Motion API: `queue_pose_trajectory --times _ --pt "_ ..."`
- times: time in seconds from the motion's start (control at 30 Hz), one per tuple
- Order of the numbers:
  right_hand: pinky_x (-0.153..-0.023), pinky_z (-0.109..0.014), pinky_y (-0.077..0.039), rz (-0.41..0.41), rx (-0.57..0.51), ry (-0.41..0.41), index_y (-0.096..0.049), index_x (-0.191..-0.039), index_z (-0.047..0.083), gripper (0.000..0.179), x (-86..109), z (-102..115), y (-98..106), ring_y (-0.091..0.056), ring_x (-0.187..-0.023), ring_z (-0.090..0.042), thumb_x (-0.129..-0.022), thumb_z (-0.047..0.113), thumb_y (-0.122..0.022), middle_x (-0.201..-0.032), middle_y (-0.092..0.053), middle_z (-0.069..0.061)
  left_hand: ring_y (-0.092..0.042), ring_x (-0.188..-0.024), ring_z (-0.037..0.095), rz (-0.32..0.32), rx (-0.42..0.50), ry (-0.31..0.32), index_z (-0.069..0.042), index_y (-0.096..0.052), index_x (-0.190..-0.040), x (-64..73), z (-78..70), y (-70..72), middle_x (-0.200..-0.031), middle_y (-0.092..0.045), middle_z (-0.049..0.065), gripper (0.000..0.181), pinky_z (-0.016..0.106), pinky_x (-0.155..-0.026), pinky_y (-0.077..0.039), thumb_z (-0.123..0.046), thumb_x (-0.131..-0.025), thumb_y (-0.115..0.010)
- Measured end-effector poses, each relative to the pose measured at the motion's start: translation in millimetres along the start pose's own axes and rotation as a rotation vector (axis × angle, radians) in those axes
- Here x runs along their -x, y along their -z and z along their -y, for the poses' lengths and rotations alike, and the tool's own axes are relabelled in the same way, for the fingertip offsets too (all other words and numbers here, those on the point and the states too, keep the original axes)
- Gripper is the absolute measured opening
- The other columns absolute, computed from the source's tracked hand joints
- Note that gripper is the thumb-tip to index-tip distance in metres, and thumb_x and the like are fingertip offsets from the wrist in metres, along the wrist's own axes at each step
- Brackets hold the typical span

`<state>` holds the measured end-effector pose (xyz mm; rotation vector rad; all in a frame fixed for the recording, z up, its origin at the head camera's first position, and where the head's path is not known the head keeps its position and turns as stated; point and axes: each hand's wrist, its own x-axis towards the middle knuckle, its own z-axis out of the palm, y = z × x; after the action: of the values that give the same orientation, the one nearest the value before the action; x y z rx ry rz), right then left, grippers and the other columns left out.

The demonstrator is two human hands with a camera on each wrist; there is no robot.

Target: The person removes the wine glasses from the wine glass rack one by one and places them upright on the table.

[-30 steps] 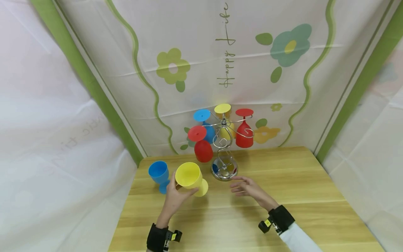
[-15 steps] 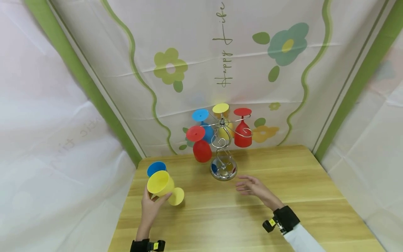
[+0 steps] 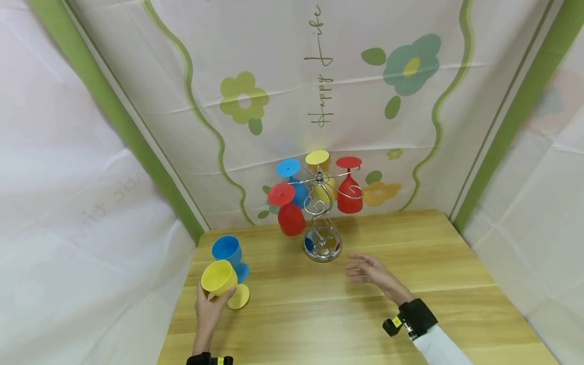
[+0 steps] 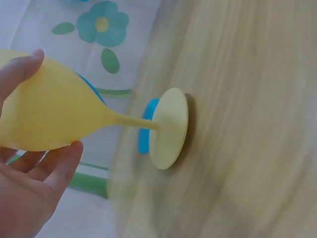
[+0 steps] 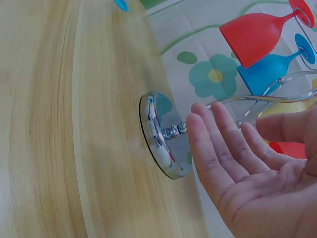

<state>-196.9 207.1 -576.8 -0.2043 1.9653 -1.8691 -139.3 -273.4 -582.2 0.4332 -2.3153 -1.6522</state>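
In the head view my left hand (image 3: 209,313) grips the bowl of a yellow goblet (image 3: 220,278), thumb on one side and fingers on the other. Its mouth faces up, slightly tilted. In the left wrist view the goblet's round foot (image 4: 170,129) is at or just over the tabletop; I cannot tell if it touches. Right behind it stands a blue goblet (image 3: 226,248), mouth up, partly covered by the yellow one. My right hand (image 3: 375,275) holds nothing, its fingers loosely extended beside the chrome base (image 3: 322,245) of a wire goblet rack.
From the rack hang upside-down goblets: a red one (image 3: 291,219) at front left, a blue one (image 3: 298,191), a yellow one (image 3: 317,158) at the back and a red one (image 3: 350,196) at right. A printed cloth wall (image 3: 283,101) rises behind the wooden table (image 3: 310,319).
My left hand has carried the yellow goblet leftward and nearer to me, from beside the rack to in front of the blue goblet. My right hand has drifted slightly right.
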Motion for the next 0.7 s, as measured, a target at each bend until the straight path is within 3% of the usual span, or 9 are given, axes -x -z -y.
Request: queue_pose_trajectory --times 0.2,0.3,0.4,0.7 --pt "-0.108 -0.05 -0.052 -0.012 0.001 -0.01 -0.028 -0.156 -0.006 0.054 2.8 -2 4 -0.066 -0.124 -0.032 -0.112 0.023 -0.04 -0.142 -0.054 -0.031 -0.047 -0.133 0.027 -0.04 0.015 0.038 -0.009 -0.028 -0.154 0.2 7.7 1.2 -0.148 -0.045 0.016 0.094 0.007 -0.088 -0.048 -0.023 -0.083 -0.087" --pt "-0.108 -0.049 -0.052 -0.016 -0.002 -0.013 -0.027 -0.156 -0.006 0.056 4.4 -3 6 -0.065 -0.125 -0.033 -0.112 0.025 -0.041 -0.143 -0.053 -0.032 -0.044 -0.139 0.037 -0.034 0.01 0.031 -0.008 -0.026 -0.154 -1.5 8.3 2.8 -0.151 -0.043 0.019 0.095 0.032 -0.104 -0.053 -0.023 -0.083 -0.087" --pt "-0.109 -0.049 -0.052 -0.014 -0.006 -0.008 -0.026 -0.156 -0.006 0.059 6.0 -4 8 -0.064 -0.126 -0.035 -0.111 0.028 -0.043 -0.145 -0.051 -0.033 -0.042 -0.141 0.041 -0.027 0.013 0.036 -0.01 -0.025 -0.154 -3.3 7.5 3.9 -0.153 -0.04 0.021 0.095 0.058 -0.113 -0.045 -0.024 -0.083 -0.087" --pt "-0.11 -0.05 -0.051 -0.006 -0.004 0.001 -0.024 -0.156 -0.008 0.059 11.3 -7 19 -0.062 -0.129 -0.038 -0.111 0.027 -0.042 -0.148 -0.045 -0.037 -0.039 -0.142 0.046 -0.042 0.028 0.058 -0.011 -0.018 -0.157 -6.5 6.8 5.0 -0.154 -0.037 0.025 0.101 0.065 -0.114 -0.04 -0.023 -0.083 -0.087"
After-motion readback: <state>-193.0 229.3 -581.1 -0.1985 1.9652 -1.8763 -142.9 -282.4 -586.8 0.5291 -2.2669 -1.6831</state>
